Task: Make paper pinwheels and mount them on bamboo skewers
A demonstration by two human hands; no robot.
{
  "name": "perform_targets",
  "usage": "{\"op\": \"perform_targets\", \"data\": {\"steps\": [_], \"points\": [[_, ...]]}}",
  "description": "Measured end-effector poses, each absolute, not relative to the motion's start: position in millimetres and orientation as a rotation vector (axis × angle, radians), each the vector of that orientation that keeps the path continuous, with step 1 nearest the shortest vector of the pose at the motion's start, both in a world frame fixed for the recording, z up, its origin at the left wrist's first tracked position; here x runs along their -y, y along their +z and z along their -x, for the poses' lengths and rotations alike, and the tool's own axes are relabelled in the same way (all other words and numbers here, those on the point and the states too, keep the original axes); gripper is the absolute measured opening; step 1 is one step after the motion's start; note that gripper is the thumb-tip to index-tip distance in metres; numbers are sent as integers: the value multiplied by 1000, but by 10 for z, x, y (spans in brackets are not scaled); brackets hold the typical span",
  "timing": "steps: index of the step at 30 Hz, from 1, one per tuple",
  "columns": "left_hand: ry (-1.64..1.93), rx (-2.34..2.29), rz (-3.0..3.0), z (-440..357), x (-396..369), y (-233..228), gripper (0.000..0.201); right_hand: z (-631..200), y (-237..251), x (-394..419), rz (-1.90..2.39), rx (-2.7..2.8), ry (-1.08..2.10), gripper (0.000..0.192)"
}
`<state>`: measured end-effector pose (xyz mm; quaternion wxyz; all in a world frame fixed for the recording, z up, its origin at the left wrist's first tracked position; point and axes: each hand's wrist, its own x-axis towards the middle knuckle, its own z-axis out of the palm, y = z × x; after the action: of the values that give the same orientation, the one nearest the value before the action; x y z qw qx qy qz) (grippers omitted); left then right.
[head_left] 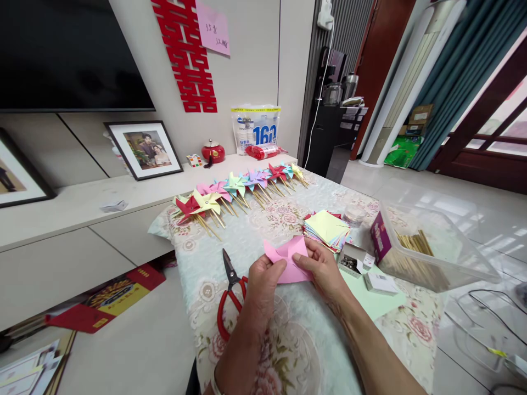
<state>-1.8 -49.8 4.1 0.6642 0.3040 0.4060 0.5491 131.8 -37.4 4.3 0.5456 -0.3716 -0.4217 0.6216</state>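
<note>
- Head view: a pink paper square (288, 259) is held just above the worktop (247, 241), near its front centre.
- The left hand (261, 285) pinches its lower left edge; the right hand (323, 269) grips its right side.
- Red-handled scissors (230, 291) lie just left of the left hand.
- A stack of coloured paper (327, 227) sits just behind the right hand.
- Finished pinwheels (239, 189) line the far edge.

1. My left hand (260, 282) and right hand (323, 269) pinch a pink paper square (288, 259) between them, just above the worktop (255, 236).
2. Red-handled scissors (230, 293) lie touching my left hand at 9 o'clock.
3. A stack of coloured paper (327, 227) sits near my right hand at 1 o'clock.
4. Finished pinwheels (239, 189) line the far edge at 11 o'clock.
5. A clear box of sticks (428, 249) stands at 3 o'clock.
</note>
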Motion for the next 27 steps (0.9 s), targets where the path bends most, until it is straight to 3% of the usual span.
{"op": "perform_targets", "data": {"steps": [12,17,23,27], "points": [[1241,-889,-636,37,481,34,31,-1304,27,365,924,1013,1486,42],[1261,-913,-582,72,474,73,34,-1332,16,346,1028,1002,1145,50],[1275,-991,-579,169,439,99,23,-1410,118,379,1012,1364,884,9],[1266,-995,-586,219,417,41,25,-1426,137,395,971,1616,884,11]]}}
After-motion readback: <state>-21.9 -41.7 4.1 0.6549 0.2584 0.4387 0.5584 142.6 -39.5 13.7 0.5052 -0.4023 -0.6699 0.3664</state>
